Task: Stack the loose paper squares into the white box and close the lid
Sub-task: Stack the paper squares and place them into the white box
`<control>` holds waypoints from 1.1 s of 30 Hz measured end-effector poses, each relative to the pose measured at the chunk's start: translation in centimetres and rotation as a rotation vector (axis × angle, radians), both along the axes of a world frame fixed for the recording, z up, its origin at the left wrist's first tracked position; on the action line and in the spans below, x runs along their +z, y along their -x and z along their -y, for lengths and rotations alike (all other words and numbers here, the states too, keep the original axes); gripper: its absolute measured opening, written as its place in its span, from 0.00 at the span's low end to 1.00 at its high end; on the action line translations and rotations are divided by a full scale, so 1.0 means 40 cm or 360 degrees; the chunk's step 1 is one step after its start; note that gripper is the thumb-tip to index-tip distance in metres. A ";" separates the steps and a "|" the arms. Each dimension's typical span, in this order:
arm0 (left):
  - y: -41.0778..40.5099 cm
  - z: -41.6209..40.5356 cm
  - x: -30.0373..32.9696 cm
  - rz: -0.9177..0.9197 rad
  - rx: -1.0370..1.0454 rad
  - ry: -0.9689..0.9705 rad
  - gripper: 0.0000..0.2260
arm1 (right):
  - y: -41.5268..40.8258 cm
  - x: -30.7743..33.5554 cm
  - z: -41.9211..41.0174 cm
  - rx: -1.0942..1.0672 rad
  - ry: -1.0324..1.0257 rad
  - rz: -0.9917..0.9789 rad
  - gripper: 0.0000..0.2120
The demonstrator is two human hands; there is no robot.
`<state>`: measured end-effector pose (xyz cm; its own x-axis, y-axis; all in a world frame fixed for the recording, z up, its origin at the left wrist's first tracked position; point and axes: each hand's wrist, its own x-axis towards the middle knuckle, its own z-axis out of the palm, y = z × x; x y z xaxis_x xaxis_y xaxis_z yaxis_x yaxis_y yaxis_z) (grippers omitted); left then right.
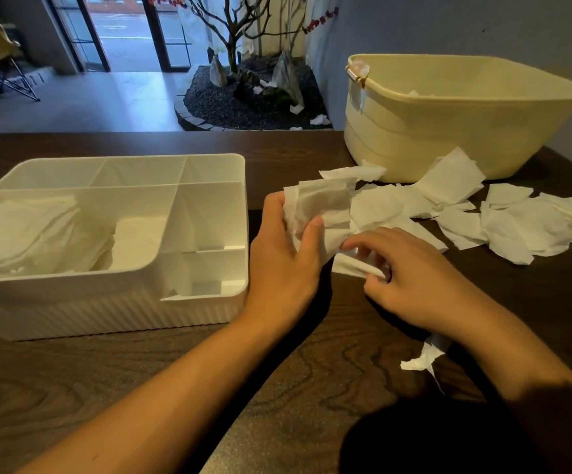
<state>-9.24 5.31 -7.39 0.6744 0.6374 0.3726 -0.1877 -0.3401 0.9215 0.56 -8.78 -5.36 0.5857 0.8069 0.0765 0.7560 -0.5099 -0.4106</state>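
Note:
The white box (pixel 206 313) stands open on the left of the table, split into several compartments. Its large left compartment holds a stack of paper squares (pixel 38 230). Just right of the box, my left hand (pixel 284 265) grips a small bundle of paper squares (pixel 322 206), thumb on top. My right hand (pixel 411 285) is beside it, fingers curled, pinching a paper square (pixel 353 265) that lies on the table. A loose pile of paper squares (pixel 503 220) spreads across the table to the right. No lid is in view.
A large cream plastic tub (pixel 448 131) stands at the back right, behind the pile. A torn paper scrap (pixel 424 359) lies by my right wrist. The dark wooden table (pixel 141 378) ends at the far edge, with an indoor plant bed beyond.

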 end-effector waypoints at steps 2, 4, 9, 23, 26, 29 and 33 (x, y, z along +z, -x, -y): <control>-0.002 -0.001 -0.002 -0.0011 -0.0004 -0.0035 0.10 | -0.007 -0.011 -0.003 -0.0077 -0.0013 0.0115 0.22; 0.000 -0.002 -0.002 -0.0002 -0.0004 -0.0049 0.10 | -0.009 -0.015 0.000 -0.0143 -0.0072 0.0144 0.19; 0.001 -0.003 0.000 -0.0017 -0.0034 -0.0006 0.09 | 0.000 0.031 0.014 0.0063 -0.0623 -0.0611 0.19; 0.011 0.013 0.020 -0.0298 -0.0561 0.0308 0.10 | 0.002 0.033 0.010 -0.0131 -0.1152 -0.0807 0.23; 0.011 0.014 0.023 -0.0335 -0.0645 0.0360 0.12 | 0.018 0.026 0.000 -0.0243 -0.1137 -0.0470 0.20; 0.012 0.011 0.019 -0.0336 -0.0748 0.0325 0.13 | 0.025 0.016 -0.004 -0.0306 -0.1224 -0.0442 0.17; 0.008 0.008 0.012 -0.0420 -0.0724 0.0048 0.20 | 0.027 0.009 -0.012 -0.0325 -0.1239 -0.0438 0.12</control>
